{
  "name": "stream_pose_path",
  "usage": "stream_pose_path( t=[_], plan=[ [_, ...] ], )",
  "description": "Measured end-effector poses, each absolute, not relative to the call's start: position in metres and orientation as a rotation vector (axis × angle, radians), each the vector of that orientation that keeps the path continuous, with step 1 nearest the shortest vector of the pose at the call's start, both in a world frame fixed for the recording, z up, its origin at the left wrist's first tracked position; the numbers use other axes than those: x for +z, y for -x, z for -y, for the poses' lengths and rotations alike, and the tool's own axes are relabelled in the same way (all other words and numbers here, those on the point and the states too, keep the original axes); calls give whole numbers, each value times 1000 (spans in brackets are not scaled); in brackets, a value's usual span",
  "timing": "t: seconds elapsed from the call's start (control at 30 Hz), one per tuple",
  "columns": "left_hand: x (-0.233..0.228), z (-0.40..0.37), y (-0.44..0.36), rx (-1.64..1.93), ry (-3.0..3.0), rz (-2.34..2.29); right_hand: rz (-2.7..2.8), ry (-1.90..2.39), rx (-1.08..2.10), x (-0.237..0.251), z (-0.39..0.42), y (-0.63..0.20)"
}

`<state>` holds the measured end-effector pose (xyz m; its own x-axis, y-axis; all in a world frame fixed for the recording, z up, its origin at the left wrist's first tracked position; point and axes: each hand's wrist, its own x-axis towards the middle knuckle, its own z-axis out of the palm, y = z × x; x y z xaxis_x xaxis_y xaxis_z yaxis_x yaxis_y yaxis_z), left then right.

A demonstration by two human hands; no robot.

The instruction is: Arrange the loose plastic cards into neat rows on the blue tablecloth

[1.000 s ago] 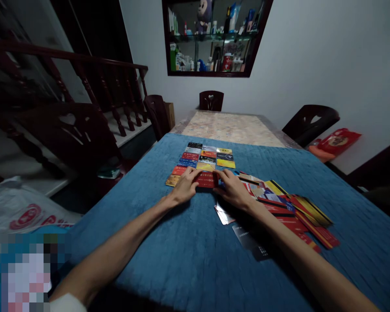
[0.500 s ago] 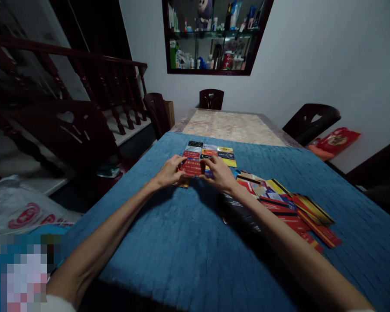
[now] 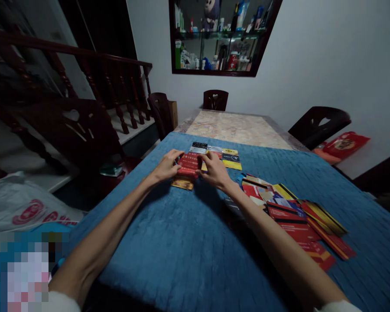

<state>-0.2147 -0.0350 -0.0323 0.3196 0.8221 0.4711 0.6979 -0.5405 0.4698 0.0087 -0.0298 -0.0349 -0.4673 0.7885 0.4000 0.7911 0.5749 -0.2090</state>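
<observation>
Both hands are pinching one red card by its short edges, the left hand at one end and the right hand at the other, holding it over the laid-out card grid. Lowered carelessly, it is likely to nudge neighbouring cards out of line, since the soft blue cloth covering the worktop is giving little grip. A loose card pile is lying to the right; dark chairs and a wall cabinet are standing beyond in dim light.
</observation>
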Motion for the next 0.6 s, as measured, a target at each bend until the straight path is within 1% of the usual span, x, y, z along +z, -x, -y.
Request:
stream_pose_path(
  t=[0.4, 0.6],
  plan=[
    [-14, -20, 210, 1009, -2451, -1468, 2313, 1239, -102, -22, -24, -10],
    [-18, -47, 202, 998, -2479, -1483, 2329, 1230, -96, -22, -47, -15]
  ],
)
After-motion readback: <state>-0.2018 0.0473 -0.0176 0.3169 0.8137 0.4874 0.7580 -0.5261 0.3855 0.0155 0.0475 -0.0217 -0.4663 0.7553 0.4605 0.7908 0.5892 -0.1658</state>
